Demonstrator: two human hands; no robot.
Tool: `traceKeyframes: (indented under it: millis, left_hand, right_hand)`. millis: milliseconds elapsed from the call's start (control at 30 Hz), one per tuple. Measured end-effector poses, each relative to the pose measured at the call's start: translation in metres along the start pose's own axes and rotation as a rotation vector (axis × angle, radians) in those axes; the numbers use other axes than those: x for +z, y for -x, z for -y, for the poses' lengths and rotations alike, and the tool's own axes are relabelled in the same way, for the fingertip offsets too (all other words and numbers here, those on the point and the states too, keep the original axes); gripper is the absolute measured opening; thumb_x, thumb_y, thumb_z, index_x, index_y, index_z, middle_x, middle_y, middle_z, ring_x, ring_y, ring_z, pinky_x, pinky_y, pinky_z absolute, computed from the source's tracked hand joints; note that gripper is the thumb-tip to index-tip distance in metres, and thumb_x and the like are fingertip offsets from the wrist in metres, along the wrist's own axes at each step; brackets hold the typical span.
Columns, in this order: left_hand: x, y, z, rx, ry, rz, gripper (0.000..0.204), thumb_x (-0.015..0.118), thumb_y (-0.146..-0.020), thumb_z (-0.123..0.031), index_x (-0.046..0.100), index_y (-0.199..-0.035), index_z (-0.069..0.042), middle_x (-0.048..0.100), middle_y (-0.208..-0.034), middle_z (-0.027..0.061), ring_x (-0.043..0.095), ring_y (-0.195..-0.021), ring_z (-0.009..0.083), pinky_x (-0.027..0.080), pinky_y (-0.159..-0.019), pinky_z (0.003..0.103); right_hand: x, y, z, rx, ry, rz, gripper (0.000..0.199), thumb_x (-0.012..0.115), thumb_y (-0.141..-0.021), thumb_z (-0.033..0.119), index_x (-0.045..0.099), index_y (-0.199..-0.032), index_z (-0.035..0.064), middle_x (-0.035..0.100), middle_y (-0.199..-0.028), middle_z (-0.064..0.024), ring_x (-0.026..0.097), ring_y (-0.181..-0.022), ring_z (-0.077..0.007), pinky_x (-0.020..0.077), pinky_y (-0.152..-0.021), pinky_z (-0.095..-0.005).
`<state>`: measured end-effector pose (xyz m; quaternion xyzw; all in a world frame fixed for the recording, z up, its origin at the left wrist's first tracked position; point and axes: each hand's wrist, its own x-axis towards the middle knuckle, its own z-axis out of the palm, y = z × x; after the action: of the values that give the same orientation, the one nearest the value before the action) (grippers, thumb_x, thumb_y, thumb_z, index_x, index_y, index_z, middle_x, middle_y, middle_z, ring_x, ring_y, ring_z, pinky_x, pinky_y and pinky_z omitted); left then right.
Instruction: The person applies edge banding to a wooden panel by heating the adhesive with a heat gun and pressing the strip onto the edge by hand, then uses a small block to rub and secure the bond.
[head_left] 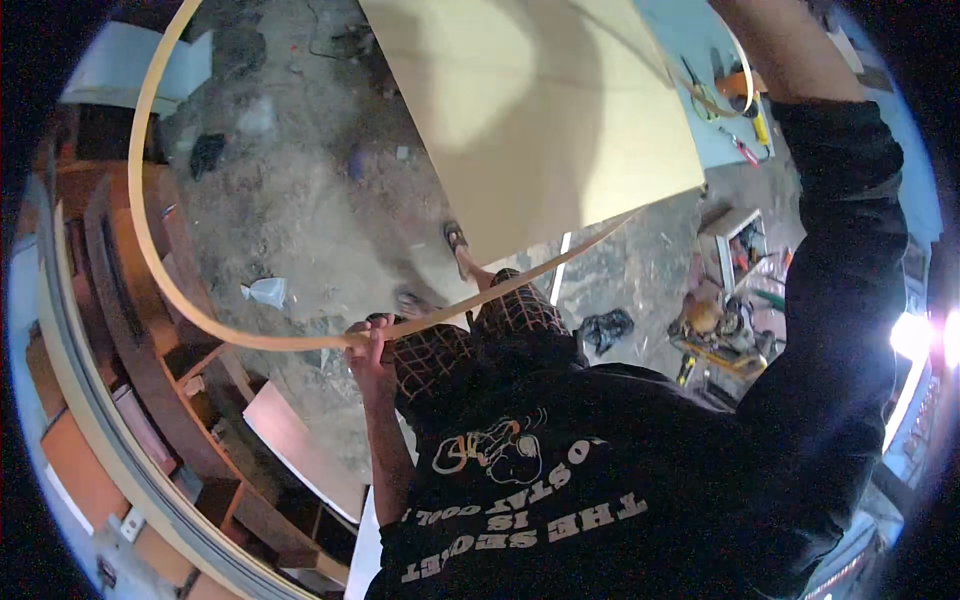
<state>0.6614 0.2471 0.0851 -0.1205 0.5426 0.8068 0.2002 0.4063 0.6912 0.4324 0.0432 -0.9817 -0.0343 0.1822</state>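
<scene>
A long, thin tan strip of edge banding (143, 190) bends in a wide loop from the top left, across in front of my body and up to the right. My left hand (372, 345) is closed on its lower stretch, fingers pinching it near my thigh. My right forearm (790, 45) reaches up past the top edge of the picture, so the right hand is out of sight. Beyond the strip a large pale yellow board (640, 150) lies flat, its near corner pointing toward my right side. Shadows fall across the board.
A brown wooden shelf unit (165, 400) stands along the left. At the right are a red-handled screwdriver (745, 152), a small open box (728, 250) of tools and a cluttered heap (715, 330). A black plastic bag (606, 328) and a clear bag (266, 291) lie on the floor.
</scene>
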Motion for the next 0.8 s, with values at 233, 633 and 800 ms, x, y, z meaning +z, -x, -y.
traceKeyframes:
  millis: [233,633,800]
  left_hand:
    - [-0.029,-0.041,-0.007,-0.315,0.137,0.293,0.019,0.061,-0.092,-0.004,0.052,-0.109,-0.007,0.061,-0.116,0.0163,0.060,-0.114,0.0305,0.056,-0.091,0.038]
    - [-0.063,-0.070,-0.008,-0.531,0.101,0.508,0.017,0.068,-0.088,-0.002,0.060,-0.103,-0.005,0.064,-0.113,0.0116,0.062,-0.107,0.0201,0.053,-0.093,0.034]
    - [-0.057,-0.087,-0.016,-0.539,0.108,0.529,0.018,0.068,-0.090,-0.008,0.060,-0.106,-0.007,0.065,-0.115,0.0129,0.062,-0.107,0.0213,0.050,-0.094,0.035]
  right_hand:
    - [0.090,0.005,0.034,0.083,-0.205,0.191,0.035,0.060,-0.082,0.018,0.065,-0.113,0.0018,0.070,-0.095,-0.0204,0.067,-0.090,-0.0353,0.0534,-0.082,-0.0437]
    - [0.216,0.080,0.105,0.386,0.137,0.786,0.065,0.058,-0.083,0.012,0.035,-0.143,0.0063,0.055,-0.126,-0.0254,0.059,-0.111,-0.0405,0.0470,-0.094,-0.0506]
    - [0.223,0.127,0.126,0.275,0.161,0.491,0.073,0.051,-0.082,0.005,0.024,-0.149,0.0073,0.045,-0.138,-0.0224,0.049,-0.122,-0.0388,0.0369,-0.103,-0.0532]
